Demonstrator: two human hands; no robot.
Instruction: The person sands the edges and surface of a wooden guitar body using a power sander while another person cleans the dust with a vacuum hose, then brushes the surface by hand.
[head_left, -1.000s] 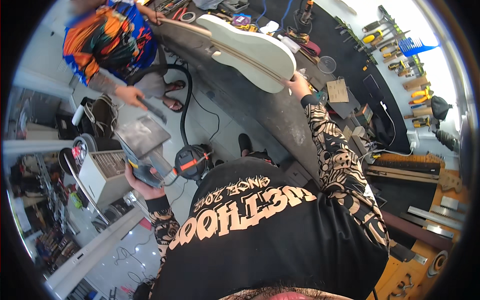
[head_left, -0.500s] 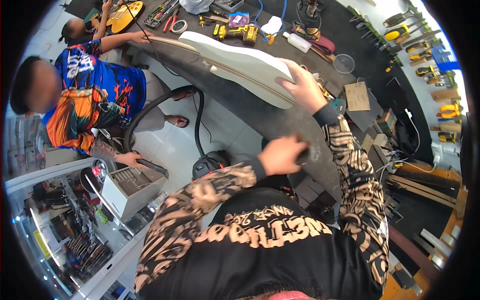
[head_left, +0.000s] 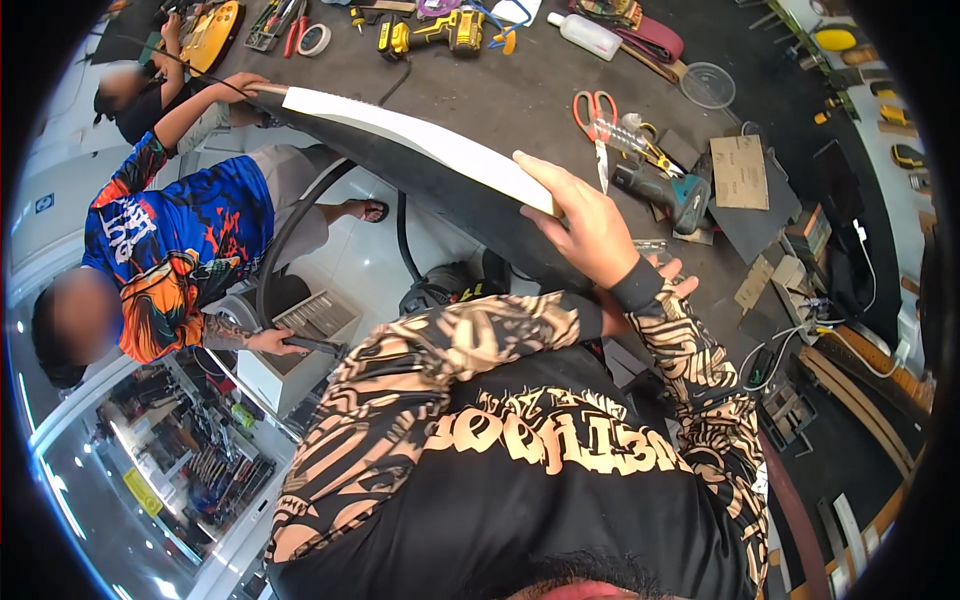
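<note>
My right hand [head_left: 590,220] grips the near end of a white guitar body [head_left: 400,135], thumb on one side and fingers on the other. The body is tilted, so mostly a long, narrow white face shows. Another person's hand [head_left: 245,86] is at the far left end, on a thin wooden part. My left forearm crosses beneath my right wrist. Only some fingers of my left hand [head_left: 680,277] show beyond it, over the bench edge, slightly apart; its palm is hidden. A small clear piece [head_left: 652,247] lies beside those fingers.
On the dark bench [head_left: 480,100] lie red-handled scissors [head_left: 597,125], a teal-grey power tool [head_left: 675,195], a yellow drill [head_left: 435,35], a white bottle [head_left: 585,37] and brown sandpaper [head_left: 740,172]. A person in a blue-orange shirt [head_left: 185,220] stands left, holding a black vacuum hose [head_left: 275,270].
The white guitar body has tilted and shows a narrower face. My left hand, earlier over the near bench edge with a dark object, has moved right, beneath my right wrist.
</note>
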